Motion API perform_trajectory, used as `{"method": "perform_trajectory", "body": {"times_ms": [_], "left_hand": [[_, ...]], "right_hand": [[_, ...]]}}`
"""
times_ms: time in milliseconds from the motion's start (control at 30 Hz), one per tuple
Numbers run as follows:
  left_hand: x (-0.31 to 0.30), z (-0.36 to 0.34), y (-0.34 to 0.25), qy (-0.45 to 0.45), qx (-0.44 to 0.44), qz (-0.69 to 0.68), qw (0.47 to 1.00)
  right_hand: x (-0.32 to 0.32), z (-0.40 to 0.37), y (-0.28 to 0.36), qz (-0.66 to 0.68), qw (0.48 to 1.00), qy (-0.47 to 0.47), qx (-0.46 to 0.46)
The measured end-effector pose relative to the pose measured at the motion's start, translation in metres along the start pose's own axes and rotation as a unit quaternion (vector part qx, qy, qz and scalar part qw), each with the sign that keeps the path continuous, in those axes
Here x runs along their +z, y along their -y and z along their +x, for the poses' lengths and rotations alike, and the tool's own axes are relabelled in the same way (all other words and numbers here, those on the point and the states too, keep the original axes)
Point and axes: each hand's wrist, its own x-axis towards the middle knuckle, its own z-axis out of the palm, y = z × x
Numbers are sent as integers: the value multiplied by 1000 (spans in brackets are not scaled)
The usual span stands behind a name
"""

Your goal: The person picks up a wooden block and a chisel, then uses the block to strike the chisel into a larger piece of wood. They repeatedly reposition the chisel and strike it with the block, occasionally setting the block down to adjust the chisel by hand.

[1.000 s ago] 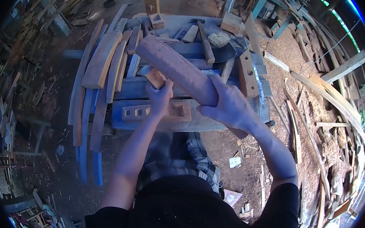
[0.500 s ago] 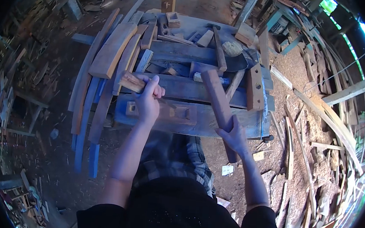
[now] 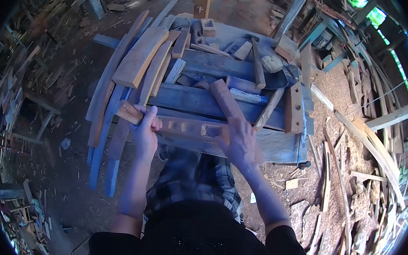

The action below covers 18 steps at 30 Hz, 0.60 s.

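Note:
My left hand (image 3: 145,130) is closed around the thick wooden handle of a chisel (image 3: 131,112), which points up to the left; its blade is hard to make out. Just right of that fist, a wooden block with square mortises (image 3: 189,128) lies along the bench's near edge. My right hand (image 3: 242,142) is at the block's right end, somewhat blurred, its fingers stretched forward and its thumb toward the block. A heavy wooden bar (image 3: 227,98) slants across the bench, its near part hidden beneath that hand.
On the plank bench (image 3: 192,97) lie a hammer (image 3: 258,64), a drilled wooden block (image 3: 292,108) and a pale, worn stick (image 3: 247,96). Long boards (image 3: 140,57) are stacked at its left side. Wood shavings (image 3: 336,90) and scrap cover the floor at right.
My right hand has moved left and forward from its grip on the bar, with the bar now lower over the bench. My left hand has shifted left and down with the chisel.

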Motion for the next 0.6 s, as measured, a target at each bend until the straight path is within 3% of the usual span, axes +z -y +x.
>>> {"method": "perform_trajectory", "body": {"times_ms": [67,133,200,233,300,400,533,600], "left_hand": [[-10,-2,5,-12,-7,-2,1000],[-17,-3,9,-23,-14,17,999],[-26,-4,8,-29,-25,20,999],[-33,-3,9,-12,-29,17,999],[-28,-8,-3,10,-16,30,999],[-33,-5,-5,-1,-33,25,999],[-45,2,2,-5,-48,34,998],[-37,-2,-3,5,-50,44,998]], "right_hand": [[17,4,8,29,996,-23,-81],[28,10,14,35,995,45,-85],[45,9,22,-67,990,94,-80],[45,5,23,-79,992,84,-56],[45,-8,29,-102,988,53,-101],[66,-31,30,-41,997,50,-34],[25,-71,32,49,995,78,28],[7,-101,22,130,983,62,114]]}}
